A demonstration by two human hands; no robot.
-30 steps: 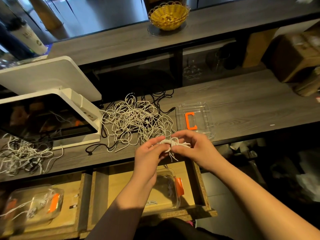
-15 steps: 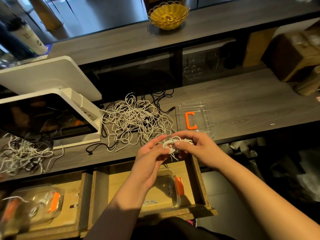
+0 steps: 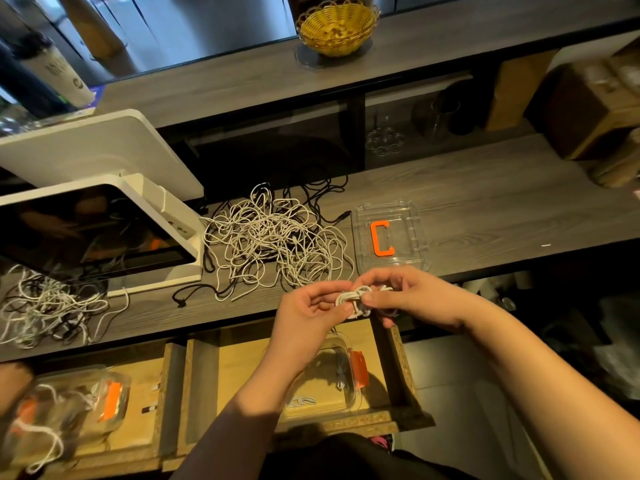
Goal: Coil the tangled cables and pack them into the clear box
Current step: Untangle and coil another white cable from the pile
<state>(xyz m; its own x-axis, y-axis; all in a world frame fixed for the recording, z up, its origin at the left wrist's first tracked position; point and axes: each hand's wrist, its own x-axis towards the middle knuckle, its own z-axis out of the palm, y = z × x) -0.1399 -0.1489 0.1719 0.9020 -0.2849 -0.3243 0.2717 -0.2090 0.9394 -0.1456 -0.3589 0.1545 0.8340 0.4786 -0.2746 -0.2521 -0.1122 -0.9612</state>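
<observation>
Coiled cable [image 3: 360, 299] lies left-right, pinched between left hand [image 3: 308, 313] and right hand [image 3: 412, 299] fingers

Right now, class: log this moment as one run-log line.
hands: left and right pinch small white coiled cable | clear plastic box: in open drawer below | stage: coiling

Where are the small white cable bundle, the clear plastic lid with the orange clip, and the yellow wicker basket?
small white cable bundle [image 3: 349, 299], head view, its left loops
clear plastic lid with the orange clip [image 3: 414, 230], head view, right rim
yellow wicker basket [image 3: 337, 46], head view, front wall
</observation>
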